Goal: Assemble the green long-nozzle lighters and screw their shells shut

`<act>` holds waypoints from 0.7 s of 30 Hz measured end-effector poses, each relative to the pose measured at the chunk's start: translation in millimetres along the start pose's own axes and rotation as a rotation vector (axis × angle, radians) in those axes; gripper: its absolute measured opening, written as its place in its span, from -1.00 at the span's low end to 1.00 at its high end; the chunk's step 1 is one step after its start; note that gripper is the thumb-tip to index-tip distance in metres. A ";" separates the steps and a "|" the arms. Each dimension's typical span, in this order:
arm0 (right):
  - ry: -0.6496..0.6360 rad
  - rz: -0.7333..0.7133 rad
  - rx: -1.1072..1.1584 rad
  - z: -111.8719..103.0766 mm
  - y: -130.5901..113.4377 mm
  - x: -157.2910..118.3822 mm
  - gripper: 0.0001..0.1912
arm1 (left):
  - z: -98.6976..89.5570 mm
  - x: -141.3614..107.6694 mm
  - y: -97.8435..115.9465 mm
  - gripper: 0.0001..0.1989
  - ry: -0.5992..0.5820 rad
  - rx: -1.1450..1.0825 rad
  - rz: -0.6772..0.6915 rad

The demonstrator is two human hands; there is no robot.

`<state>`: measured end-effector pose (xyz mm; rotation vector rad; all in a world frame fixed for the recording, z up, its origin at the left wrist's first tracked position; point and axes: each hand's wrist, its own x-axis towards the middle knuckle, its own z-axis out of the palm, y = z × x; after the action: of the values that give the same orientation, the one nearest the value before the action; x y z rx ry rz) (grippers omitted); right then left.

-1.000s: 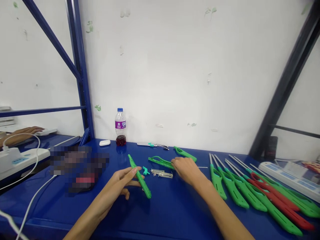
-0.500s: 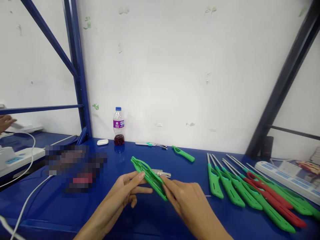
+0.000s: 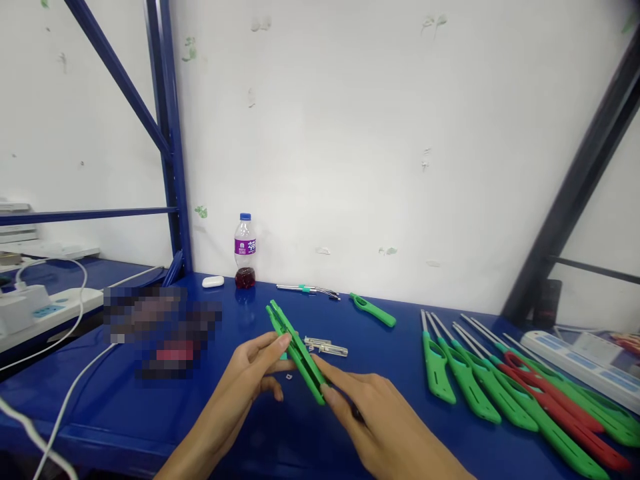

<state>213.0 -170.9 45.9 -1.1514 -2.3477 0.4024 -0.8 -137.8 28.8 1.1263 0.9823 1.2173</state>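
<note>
Both hands hold a green lighter casing (image 3: 299, 353), tilted with its narrow end up and to the left. A dark gap runs along its edge, between its two long sides. My left hand (image 3: 250, 380) pinches its upper part with thumb and fingers; a bit of teal shows by those fingers. My right hand (image 3: 365, 407) grips the lower end, and a small black piece (image 3: 357, 413) peeks out between its fingers. Just behind the casing lie clear and metal lighter inserts (image 3: 327, 347). A tiny pale part (image 3: 289, 377) rests on the table beside my left hand.
Finished-looking green lighters (image 3: 440, 367) and red lighters (image 3: 565, 400) lie in a row at right, before a power strip (image 3: 575, 360). Farther back are another green casing (image 3: 373, 310), a metal lighter tube with wires (image 3: 305, 289), a bottle (image 3: 245, 253) and a white case (image 3: 213, 281).
The casing has been turned from showing its open inner face to nearly edge-on. Small parts behind it are more exposed. The view has shifted slightly left.
</note>
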 end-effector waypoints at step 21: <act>0.126 0.270 0.244 11.1 12.1 3.6 -0.53 | -1.6 -1.1 4.7 -0.39 -0.073 0.115 0.115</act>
<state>212.9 -161.2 32.1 -1.3340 -1.9766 0.6701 -3.4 -138.7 33.0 1.3244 0.9527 1.2136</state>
